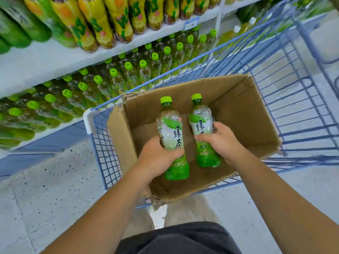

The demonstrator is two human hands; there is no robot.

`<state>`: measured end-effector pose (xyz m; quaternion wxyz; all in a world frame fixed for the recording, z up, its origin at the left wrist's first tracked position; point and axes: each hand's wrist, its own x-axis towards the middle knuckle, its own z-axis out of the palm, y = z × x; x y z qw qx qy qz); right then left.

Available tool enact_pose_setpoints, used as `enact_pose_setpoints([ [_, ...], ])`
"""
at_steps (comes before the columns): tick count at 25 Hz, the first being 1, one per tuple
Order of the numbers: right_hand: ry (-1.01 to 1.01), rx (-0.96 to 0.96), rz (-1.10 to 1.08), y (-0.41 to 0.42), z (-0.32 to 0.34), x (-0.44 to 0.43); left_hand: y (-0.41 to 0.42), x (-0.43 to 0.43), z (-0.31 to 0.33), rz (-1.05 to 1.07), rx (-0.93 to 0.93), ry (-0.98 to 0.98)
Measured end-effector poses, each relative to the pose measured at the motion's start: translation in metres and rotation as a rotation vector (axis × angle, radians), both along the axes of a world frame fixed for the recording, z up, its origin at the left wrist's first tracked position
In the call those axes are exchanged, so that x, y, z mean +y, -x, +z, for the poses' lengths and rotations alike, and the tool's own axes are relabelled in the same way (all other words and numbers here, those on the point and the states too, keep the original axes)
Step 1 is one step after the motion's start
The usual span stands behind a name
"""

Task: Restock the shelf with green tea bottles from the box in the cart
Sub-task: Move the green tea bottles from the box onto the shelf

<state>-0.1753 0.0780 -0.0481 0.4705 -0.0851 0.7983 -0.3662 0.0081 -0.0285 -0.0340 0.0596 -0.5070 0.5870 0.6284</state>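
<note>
An open cardboard box (244,114) sits in a blue wire cart (293,99). Over the box I hold two green tea bottles with green caps and green-and-white labels. My left hand (156,158) grips the left bottle (171,125) around its lower half. My right hand (222,142) grips the right bottle (200,120) at its middle. Both bottles point cap-first away from me, toward the shelf. Rows of the same green tea bottles (113,79) fill the lower shelf at the left.
A white shelf board (45,59) above carries yellow-labelled bottles (117,19). A price tag (191,23) hangs on that board's edge. The cart's near left corner (88,118) stands close to the shelf. Speckled grey floor (51,189) lies below at the left.
</note>
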Motion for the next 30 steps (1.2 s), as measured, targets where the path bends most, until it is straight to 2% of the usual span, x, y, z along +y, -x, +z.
enact_pose_setpoints([
  [7,0.076,0.106,-0.087,-0.065,0.092,0.0,-0.058,-0.016,0.076,0.001,0.183,0.006],
  [14,0.154,0.146,-0.069,-0.116,0.163,-0.025,-0.111,-0.044,0.125,-0.015,0.369,0.095],
  [20,0.242,0.177,0.12,-0.137,0.201,-0.072,-0.153,-0.071,0.152,0.175,0.391,0.14],
  [30,0.381,-0.021,0.378,-0.189,0.196,-0.163,-0.224,-0.094,0.164,0.587,0.309,0.126],
])
